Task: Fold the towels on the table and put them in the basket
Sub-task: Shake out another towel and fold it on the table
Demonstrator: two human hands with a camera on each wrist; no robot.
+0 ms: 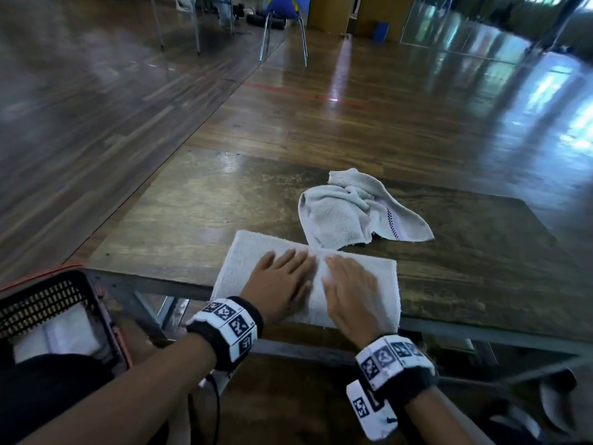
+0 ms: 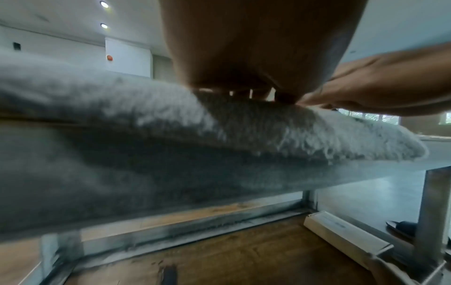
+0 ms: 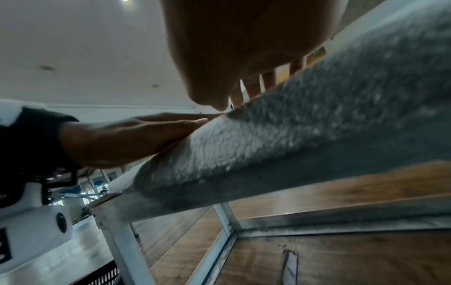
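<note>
Both hands are pressing flat, fingers straight, on a folded towel (image 1: 256, 261) lying at the table (image 1: 481, 284) edge: left hand (image 1: 282, 284), right hand (image 1: 349, 290). A crumpled towel (image 1: 349, 213) is lying just behind. The basket (image 1: 48, 303), cut off at left, is partly hiding something white, hard to make out.

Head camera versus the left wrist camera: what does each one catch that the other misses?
Only the head view shows the crumpled towel lying beyond the hands, and the black basket at the left with white cloth inside.

Only the left wrist view shows the table's metal frame from below, a white box on the floor and ceiling lights.

Both show the folded towel overhanging the table edge, with the left hand and right hand pressing flat on it.
</note>
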